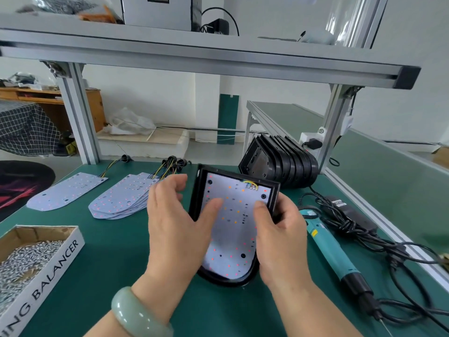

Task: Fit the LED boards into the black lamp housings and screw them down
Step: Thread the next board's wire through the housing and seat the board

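Note:
A black lamp housing (273, 190) lies on the green table in front of me with a white LED board (233, 229) sitting inside it, coloured wires at its far edge. My left hand (175, 224) rests at the housing's left side, its thumb pressing on the board while the fingers hover, blurred. My right hand (279, 234) grips the housing's right wall, thumb on the board. A fanned stack of loose LED boards (121, 200) and a single board (65, 190) lie to the left.
A cardboard box of screws (26, 261) stands at the front left. A teal electric screwdriver (337, 259) with black cables (398, 254) lies on the right. Several black housings (286, 161) are stacked at the back right. An aluminium frame (80, 113) rises behind.

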A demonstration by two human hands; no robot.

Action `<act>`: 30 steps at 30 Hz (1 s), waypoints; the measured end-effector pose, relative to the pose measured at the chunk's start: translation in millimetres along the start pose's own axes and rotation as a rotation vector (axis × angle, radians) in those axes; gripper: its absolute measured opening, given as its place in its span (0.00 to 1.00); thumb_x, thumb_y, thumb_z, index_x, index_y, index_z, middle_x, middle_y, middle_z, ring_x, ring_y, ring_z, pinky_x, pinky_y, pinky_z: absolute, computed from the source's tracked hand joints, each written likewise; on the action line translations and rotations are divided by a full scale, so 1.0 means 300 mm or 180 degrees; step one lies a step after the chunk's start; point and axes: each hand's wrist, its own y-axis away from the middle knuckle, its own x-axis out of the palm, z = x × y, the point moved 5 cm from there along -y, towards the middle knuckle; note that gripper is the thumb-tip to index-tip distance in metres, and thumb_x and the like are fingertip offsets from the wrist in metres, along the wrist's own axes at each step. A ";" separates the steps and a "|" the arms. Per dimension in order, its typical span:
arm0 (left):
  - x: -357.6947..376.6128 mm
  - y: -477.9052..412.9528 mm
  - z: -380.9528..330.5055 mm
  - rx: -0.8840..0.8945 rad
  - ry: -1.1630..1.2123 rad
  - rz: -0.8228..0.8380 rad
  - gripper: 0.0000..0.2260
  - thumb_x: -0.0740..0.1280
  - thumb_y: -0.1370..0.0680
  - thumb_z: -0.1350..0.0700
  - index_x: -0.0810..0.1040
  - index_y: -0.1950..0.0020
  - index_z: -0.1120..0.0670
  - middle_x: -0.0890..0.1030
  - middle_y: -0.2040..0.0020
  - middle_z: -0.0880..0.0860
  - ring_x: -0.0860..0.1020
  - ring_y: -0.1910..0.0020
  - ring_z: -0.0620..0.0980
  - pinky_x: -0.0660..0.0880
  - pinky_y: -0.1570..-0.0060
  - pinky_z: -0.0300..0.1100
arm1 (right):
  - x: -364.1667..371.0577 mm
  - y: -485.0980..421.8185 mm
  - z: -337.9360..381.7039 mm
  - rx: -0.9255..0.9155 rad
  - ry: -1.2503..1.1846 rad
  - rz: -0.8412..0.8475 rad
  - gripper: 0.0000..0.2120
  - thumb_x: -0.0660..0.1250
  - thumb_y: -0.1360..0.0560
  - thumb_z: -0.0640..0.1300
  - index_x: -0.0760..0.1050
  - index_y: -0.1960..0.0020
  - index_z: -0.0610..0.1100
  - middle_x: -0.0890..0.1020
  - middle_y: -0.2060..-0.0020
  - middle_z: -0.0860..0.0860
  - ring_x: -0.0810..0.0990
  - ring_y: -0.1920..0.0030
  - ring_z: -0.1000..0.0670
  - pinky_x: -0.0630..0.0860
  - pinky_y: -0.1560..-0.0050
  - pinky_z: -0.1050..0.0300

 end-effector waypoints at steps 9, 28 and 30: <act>0.022 0.054 -0.069 -0.0235 0.0542 0.0447 0.15 0.70 0.35 0.39 0.76 0.54 0.45 0.81 0.61 0.39 0.78 0.60 0.32 0.70 0.63 0.24 | 0.108 0.078 0.043 -0.0940 0.0272 0.1585 0.26 0.71 0.33 0.35 0.75 0.39 0.54 0.79 0.42 0.55 0.77 0.39 0.57 0.73 0.39 0.63; -0.029 -0.079 0.130 -0.0467 0.1996 0.1257 0.16 0.71 0.29 0.70 0.84 0.52 0.49 0.86 0.54 0.45 0.82 0.55 0.39 0.76 0.56 0.29 | 0.019 0.006 -0.045 0.0011 0.1102 0.1207 0.07 0.62 0.25 0.46 0.77 0.57 0.46 0.66 0.80 0.57 0.61 0.79 0.57 0.59 0.77 0.67; -0.025 -0.084 0.156 -0.0634 0.1750 0.1101 0.16 0.68 0.26 0.71 0.81 0.49 0.50 0.85 0.55 0.43 0.81 0.54 0.38 0.76 0.55 0.29 | 0.044 0.025 -0.028 -0.0099 0.1039 0.1446 0.10 0.61 0.27 0.48 0.77 0.58 0.43 0.65 0.80 0.58 0.60 0.79 0.57 0.58 0.76 0.68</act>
